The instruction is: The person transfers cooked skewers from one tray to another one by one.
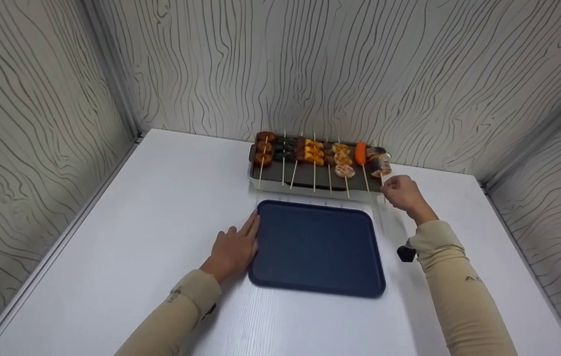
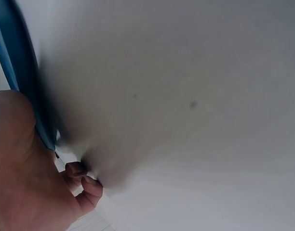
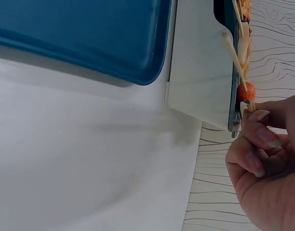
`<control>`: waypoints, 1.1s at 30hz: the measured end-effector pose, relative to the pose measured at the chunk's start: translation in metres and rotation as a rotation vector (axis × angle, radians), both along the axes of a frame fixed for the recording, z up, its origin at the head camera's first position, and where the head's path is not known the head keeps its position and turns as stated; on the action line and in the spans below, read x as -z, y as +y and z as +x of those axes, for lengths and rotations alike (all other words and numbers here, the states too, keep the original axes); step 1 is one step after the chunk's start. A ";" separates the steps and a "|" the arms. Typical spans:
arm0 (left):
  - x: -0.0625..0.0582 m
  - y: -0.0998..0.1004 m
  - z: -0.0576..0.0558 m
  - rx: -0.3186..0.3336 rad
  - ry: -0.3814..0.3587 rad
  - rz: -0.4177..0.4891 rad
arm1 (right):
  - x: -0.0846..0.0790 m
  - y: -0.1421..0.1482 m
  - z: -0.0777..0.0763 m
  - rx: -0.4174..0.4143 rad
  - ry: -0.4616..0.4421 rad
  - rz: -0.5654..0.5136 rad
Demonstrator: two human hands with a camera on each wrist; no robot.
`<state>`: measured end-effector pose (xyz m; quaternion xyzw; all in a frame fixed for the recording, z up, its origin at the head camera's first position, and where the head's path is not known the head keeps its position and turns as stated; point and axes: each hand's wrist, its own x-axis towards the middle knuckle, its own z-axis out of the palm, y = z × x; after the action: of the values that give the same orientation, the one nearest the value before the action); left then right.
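Observation:
At the right end of a dark grill (image 1: 273, 174), my right hand (image 1: 403, 193) pinches the stick of a skewer of fish pieces (image 1: 380, 166) between thumb and fingertips. The fish still lies over the grill. Just left of it is an orange sausage skewer (image 1: 360, 154), its stick reaching out past the front. My left hand (image 1: 232, 249) rests against the left edge of a blue tray (image 1: 317, 247), a finger along the rim. In the left wrist view some fingertips of the left hand (image 2: 32, 178) bend down to the white table.
Lotus root slices (image 1: 344, 170), yellow pieces (image 1: 314, 152), dark green pieces (image 1: 284, 150) and reddish-brown rounds (image 1: 262, 158) on sticks lie across the grill. Behind it rises a wood-pattern wall (image 1: 221, 74). The white table (image 1: 171, 198) surrounds the tray.

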<state>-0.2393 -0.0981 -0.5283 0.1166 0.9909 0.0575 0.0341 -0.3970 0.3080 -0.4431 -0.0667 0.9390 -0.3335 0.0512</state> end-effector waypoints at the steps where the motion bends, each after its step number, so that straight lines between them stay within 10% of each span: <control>1: 0.000 0.000 0.000 0.002 -0.003 -0.001 | 0.000 0.001 0.002 0.002 0.006 -0.001; 33: -0.004 -0.002 0.005 0.021 0.007 0.021 | -0.017 0.022 0.094 0.061 0.057 -0.004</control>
<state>-0.2342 -0.1005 -0.5247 0.1277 0.9891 0.0672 0.0302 -0.3032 0.3296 -0.4265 -0.0477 0.9410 -0.3346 0.0141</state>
